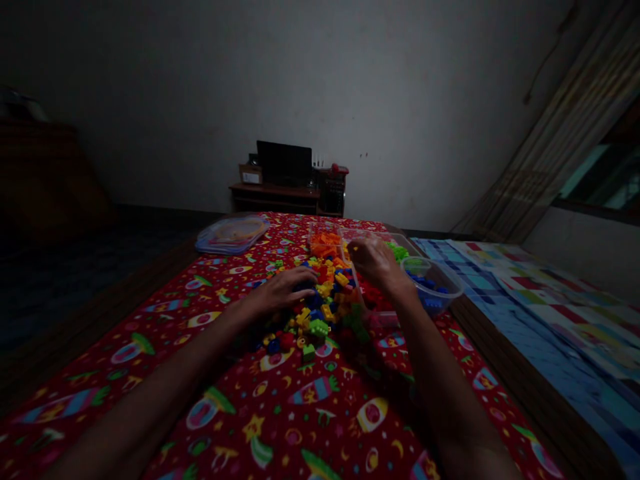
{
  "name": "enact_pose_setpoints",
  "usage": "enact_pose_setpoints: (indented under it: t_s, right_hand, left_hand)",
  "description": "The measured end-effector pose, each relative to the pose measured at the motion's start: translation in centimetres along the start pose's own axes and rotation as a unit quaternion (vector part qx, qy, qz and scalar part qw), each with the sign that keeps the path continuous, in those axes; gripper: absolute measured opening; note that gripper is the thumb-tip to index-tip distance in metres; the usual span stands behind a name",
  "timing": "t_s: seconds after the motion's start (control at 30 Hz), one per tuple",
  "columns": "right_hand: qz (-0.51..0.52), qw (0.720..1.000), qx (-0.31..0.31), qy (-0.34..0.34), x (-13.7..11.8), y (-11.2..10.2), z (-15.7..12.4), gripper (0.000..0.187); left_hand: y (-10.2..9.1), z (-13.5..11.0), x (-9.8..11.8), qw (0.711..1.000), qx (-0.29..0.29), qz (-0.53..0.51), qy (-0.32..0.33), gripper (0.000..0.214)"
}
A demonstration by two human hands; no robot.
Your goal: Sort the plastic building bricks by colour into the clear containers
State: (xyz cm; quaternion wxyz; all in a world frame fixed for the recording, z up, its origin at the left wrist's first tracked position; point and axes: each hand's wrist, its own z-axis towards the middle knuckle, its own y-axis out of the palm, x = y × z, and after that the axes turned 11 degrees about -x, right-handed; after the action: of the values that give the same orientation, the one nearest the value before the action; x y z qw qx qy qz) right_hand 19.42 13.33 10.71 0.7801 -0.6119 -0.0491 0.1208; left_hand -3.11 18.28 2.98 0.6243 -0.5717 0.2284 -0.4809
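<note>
My left hand (289,288) reaches over a loose heap of small toy building bricks (325,311), with thumb and fingers apart. Blue and yellow bricks lie right at its fingertips; whether it touches them I cannot tell. Higher and to the right, my right hand (373,259) is closed in a pinch above the clear plastic containers. A speck of yellow shows at its fingertips, seemingly a yellow toy brick (356,249). Under that hand is a container with red bricks (371,295), partly hidden by the hand and forearm.
Orange bricks (325,244) fill a clear box behind the heap. Green bricks (399,252) lie behind my right hand. A round clear tub (457,288) holds blue bricks at the right. Stacked plastic lids (233,235) rest at the far left of the red patterned tablecloth (260,393).
</note>
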Motion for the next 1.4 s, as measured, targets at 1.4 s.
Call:
enact_pose_setpoints:
  t_s: [1.4]
  right_hand:
    - [0.028, 0.982, -0.158, -0.1, -2.6, 2.4, -2.3, 0.021]
  left_hand:
    - [-2.7, -0.8, 1.6, 0.969, -0.089, -0.127, -0.193, 0.028]
